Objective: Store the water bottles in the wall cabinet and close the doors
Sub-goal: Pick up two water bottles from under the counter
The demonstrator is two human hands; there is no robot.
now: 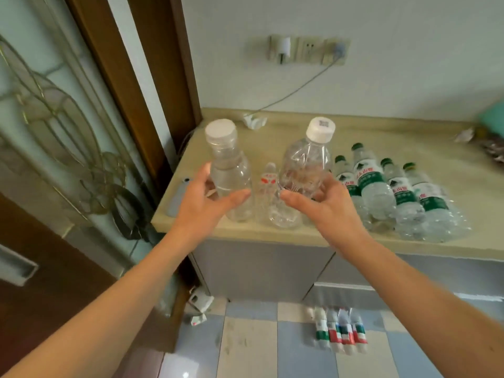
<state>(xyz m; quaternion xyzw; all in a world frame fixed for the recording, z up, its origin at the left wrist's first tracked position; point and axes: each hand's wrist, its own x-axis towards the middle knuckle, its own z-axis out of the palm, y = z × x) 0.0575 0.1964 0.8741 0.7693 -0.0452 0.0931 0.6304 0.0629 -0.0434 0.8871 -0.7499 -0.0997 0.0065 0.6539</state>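
Head view, left hand (pixel 203 199), right hand (pixel 324 203) gripping ribbed clear plastic bottles (pixel 230 170).

Teal obj (pixel 493 115) cut off, right edge

The scene is evenly and softly lit, with only faint shadows cast under the bench (pixel 272 233) edge. A small glare spot is seen on the floor tiles (pixel 185 373) near the bottom. Strong wide-angle bending is shown at the edges, and the whole view is slightly soft.
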